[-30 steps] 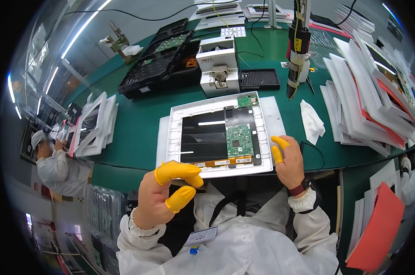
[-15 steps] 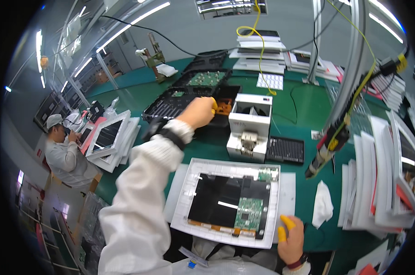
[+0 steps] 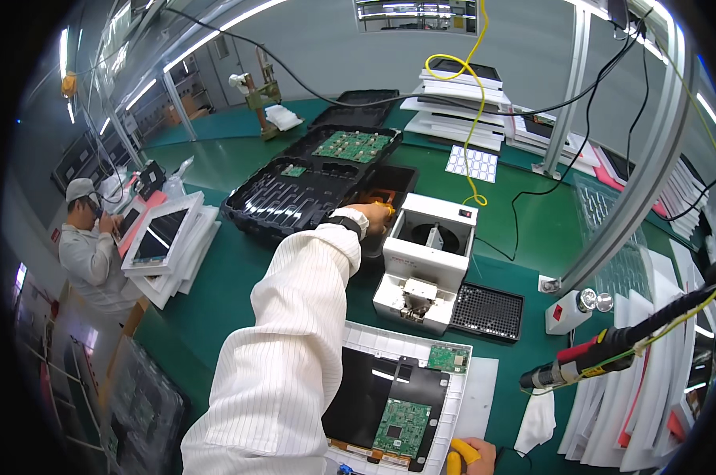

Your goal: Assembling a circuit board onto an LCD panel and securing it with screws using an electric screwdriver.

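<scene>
Grip hard to tell on either side: left hand was in the black bin, upper centre, at orange parts, axis unclear; right hand, farther, by white frame, lower centre.

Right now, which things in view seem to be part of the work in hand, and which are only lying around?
Seem part of the work:
white-framed panel, right hand at its edge
black bin, left hand at it
orange pieces in that bin

Seem only lying around, untouched:
white cloth
white sheet with blue grid
stacked panels on the right
</scene>
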A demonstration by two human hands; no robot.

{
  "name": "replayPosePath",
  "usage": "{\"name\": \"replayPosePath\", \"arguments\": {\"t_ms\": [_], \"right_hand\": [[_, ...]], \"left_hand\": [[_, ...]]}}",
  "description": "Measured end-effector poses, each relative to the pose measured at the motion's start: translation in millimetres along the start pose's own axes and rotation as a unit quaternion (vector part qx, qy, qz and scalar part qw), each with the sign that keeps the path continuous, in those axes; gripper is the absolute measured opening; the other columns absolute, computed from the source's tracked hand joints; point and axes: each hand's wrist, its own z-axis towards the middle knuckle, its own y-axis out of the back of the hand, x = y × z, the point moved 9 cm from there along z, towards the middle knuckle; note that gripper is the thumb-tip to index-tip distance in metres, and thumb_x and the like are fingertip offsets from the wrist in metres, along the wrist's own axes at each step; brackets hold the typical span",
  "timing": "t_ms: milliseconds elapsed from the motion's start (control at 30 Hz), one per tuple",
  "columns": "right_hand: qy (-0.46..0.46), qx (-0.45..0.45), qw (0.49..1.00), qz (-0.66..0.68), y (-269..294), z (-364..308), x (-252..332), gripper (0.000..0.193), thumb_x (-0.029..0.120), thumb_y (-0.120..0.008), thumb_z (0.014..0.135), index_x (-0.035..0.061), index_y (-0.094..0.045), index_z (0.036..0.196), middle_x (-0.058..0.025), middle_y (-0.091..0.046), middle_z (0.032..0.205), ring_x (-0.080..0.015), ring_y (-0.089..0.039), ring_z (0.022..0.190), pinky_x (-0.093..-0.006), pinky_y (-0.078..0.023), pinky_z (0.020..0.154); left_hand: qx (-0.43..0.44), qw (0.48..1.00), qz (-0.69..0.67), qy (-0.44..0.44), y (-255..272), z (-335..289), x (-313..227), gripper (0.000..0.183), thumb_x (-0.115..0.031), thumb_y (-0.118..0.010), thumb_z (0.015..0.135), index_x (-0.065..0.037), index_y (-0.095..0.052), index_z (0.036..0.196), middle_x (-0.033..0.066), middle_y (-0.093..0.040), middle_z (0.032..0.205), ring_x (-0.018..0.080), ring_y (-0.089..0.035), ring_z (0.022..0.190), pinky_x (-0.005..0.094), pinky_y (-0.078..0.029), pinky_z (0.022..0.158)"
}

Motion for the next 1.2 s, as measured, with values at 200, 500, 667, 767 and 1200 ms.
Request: {"name": "replayPosePath", "arguments": {"t_ms": [200,500,667,767,1200], "right_hand": [[-0.019,-0.008,1.000,-0.005,3.5,5.9,8.6,0.020,0.008,-0.065,0.088,0.0020,-0.064,0.107,-0.0182,-0.061,0.106,-0.0366,-0.057,0.097,-0.0442,-0.044,0.088],[-0.019,0.000,0.999,-0.029,2.4,3.7,10.0,0.018,0.004,-0.064,0.087,0.0007,-0.065,0.105,-0.0190,-0.062,0.107,-0.0363,-0.058,0.098,-0.0424,-0.046,0.088],[-0.001,-0.018,0.999,-0.047,4.7,5.0,13.8,0.017,0.003,-0.063,0.087,0.0002,-0.065,0.104,-0.0194,-0.062,0.105,-0.0378,-0.058,0.097,-0.0431,-0.046,0.087],[0.018,-0.033,0.998,-0.048,6.8,3.7,18.2,0.018,0.002,-0.063,0.087,-0.0004,-0.064,0.105,-0.0200,-0.062,0.104,-0.0387,-0.057,0.097,-0.0436,-0.046,0.087],[-0.002,-0.103,0.994,0.030,33.1,-6.9,26.7,0.021,0.003,-0.071,0.080,0.0033,-0.069,0.101,-0.0141,-0.060,0.101,-0.0326,-0.060,0.090,-0.0376,-0.049,0.079]], "left_hand": [[-0.079,0.997,-0.004,-0.026,36.3,-51.4,-59.1,0.026,-0.009,-0.064,0.082,-0.004,-0.069,0.107,0.0215,-0.067,0.114,0.0369,-0.065,0.107,0.0425,-0.052,0.091],[0.017,1.000,0.011,0.016,58.3,-111.9,-68.1,0.029,-0.001,-0.064,0.080,-0.002,-0.070,0.109,0.0202,-0.069,0.109,0.0355,-0.066,0.103,0.0388,-0.052,0.089],[-0.078,0.997,0.007,0.018,87.1,-137.6,-74.1,0.032,0.000,-0.071,0.075,0.000,-0.069,0.107,0.0202,-0.070,0.104,0.0347,-0.067,0.101,0.0380,-0.053,0.087],[-0.163,0.986,-0.012,0.015,106.6,-149.9,-70.9,0.031,-0.001,-0.073,0.074,0.000,-0.070,0.105,0.0210,-0.070,0.098,0.0355,-0.068,0.095,0.0391,-0.054,0.084],[-0.197,0.798,-0.570,0.006,137.7,-270.3,-118.6,0.033,-0.004,-0.063,0.093,0.002,-0.054,0.124,0.0110,-0.064,0.107,0.0141,-0.065,0.078,0.0249,-0.056,0.072]]}}
